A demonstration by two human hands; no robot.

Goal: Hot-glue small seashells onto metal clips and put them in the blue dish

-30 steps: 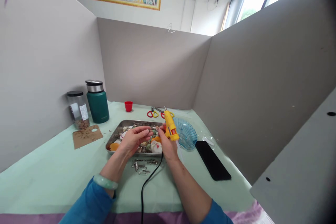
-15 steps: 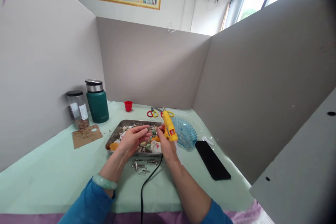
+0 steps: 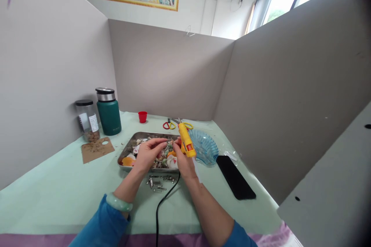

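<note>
My right hand [image 3: 184, 161] is closed round a yellow hot glue gun [image 3: 187, 141], its nozzle pointing up and away and a white glue stick trailing from its back. My left hand [image 3: 148, 154], thumb and fingers pinched together, holds something too small to make out close to the fingertips of my right hand. Both hands are over a metal tray [image 3: 127, 150] filled with shells and small decorative pieces. In front of the tray lie several metal clips [image 3: 156, 182]. A black cord [image 3: 165, 197] runs down toward the table's near edge.
A blue scalloped dish [image 3: 204, 148] and a black phone-like slab [image 3: 236, 177] lie to the right. Scissors [image 3: 169, 125] and a red cup [image 3: 142, 117] are behind the tray. At left stand a green flask [image 3: 108, 115], a clear jar [image 3: 87, 121] and a cardboard piece [image 3: 97, 149].
My left hand has turned slightly, and its fingers have drawn closer together in a pinch near the right fingertips. The glue gun has stayed almost in place.
</note>
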